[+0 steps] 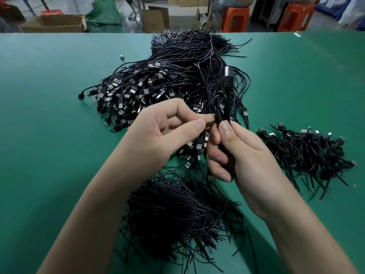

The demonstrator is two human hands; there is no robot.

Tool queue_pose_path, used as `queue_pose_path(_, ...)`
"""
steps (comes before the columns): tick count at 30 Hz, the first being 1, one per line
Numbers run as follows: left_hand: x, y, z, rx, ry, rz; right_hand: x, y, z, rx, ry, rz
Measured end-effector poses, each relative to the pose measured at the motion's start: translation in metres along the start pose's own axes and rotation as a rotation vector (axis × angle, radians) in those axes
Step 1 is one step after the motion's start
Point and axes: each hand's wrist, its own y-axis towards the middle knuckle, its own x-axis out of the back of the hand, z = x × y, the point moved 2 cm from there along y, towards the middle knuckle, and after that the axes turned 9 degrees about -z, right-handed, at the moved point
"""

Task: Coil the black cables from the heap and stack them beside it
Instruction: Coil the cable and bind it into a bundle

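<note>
A big heap of black USB cables (pixel 173 80) covers the middle of the green table (pixel 49 115). My right hand (pixel 241 153) grips a folded black cable (pixel 225 103) upright above the heap, its USB plug pointing up. My left hand (pixel 164 131) pinches a thin dark tie at the bundle's waist, thumb and forefinger meeting my right thumb. Coiled cables (pixel 308 153) lie stacked to the right of the heap.
A mound of thin black ties (pixel 177 210) lies between my forearms at the near edge. Beyond the table's far edge stand cardboard boxes (pixel 57 22), a green sack (pixel 104 16) and two orange stools (pixel 235 16).
</note>
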Motion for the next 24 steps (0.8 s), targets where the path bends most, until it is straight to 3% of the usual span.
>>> queue_pose_path(4,0.001,0.001,0.005,0.029,-0.066,0.066,0.0,-0.001,0.0,-0.027,0.037,-0.007)
queue_pose_path(10,0.0,0.006,0.018,0.05,-0.248,-0.05,-0.006,-0.005,0.0,-0.065,0.08,0.101)
queue_pose_path(19,-0.004,0.006,0.029,0.104,-0.42,-0.032,-0.008,-0.007,-0.001,-0.122,0.271,0.273)
queue_pose_path(24,-0.006,0.007,0.033,0.156,-0.451,-0.055,-0.008,-0.007,-0.002,-0.119,0.23,0.29)
